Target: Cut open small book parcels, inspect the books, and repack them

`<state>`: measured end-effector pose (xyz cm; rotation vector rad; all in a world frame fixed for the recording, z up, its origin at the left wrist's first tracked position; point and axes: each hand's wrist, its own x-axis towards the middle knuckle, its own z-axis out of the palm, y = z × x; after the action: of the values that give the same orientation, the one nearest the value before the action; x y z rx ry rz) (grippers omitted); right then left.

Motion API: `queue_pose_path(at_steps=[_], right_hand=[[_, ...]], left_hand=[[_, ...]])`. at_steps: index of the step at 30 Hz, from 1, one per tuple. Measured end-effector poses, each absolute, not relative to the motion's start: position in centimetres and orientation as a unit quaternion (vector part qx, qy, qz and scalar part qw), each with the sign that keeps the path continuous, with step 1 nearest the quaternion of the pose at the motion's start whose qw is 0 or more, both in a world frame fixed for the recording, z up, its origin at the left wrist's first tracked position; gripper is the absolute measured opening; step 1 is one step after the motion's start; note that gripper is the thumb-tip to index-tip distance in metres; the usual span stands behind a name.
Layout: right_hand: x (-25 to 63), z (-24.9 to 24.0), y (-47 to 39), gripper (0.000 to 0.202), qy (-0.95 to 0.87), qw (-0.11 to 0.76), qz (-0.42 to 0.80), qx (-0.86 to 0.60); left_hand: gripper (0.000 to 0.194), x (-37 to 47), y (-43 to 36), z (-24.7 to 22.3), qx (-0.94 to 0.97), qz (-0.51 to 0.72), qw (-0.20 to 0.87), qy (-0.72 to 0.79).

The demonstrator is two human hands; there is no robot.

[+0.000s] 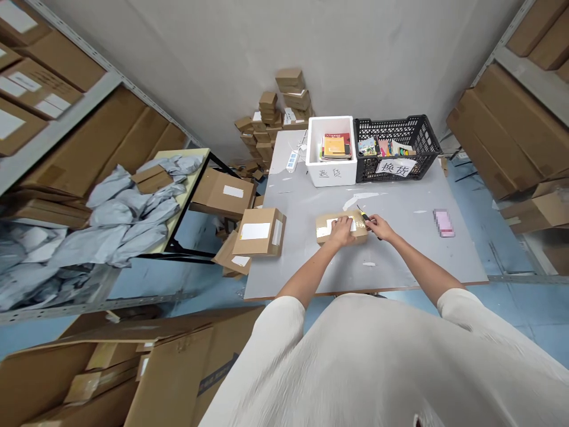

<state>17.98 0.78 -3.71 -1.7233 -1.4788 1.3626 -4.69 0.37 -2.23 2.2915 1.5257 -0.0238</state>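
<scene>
A small brown cardboard box [323,230] with a white label and shiny tape lies on the grey table [284,279], near its front edge. My left hand [341,231] rests on top of the box, fingers spread over the label. Between the fingers of my right hand [379,228] is a black and yellow utility knife [363,214], its tip above the right part of the box's top.
Behind the box stand a white foam bin [331,174] with books and a black crate [391,169]. A power strip [292,161] lies at the back left, a labelled carton [260,232] at the left edge, a pink blurred object [444,223] to the right.
</scene>
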Motion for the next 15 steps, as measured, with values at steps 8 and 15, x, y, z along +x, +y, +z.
queue_pose_path(at_steps=[8, 15], right_hand=[[20.6, -2.7, -0.2, 0.024, -0.541, 0.221, 0.552, -0.595], [25.5, -0.5, 0.5, 0.026, -0.613, 0.123, 0.496, -0.602]], left_hand=[[0.061, -3.0, -0.8, -2.6, 0.826, -0.010, 0.194, 0.530], [0.065, -2.9, -0.3, -3.3, 0.832, -0.012, 0.189, 0.521]])
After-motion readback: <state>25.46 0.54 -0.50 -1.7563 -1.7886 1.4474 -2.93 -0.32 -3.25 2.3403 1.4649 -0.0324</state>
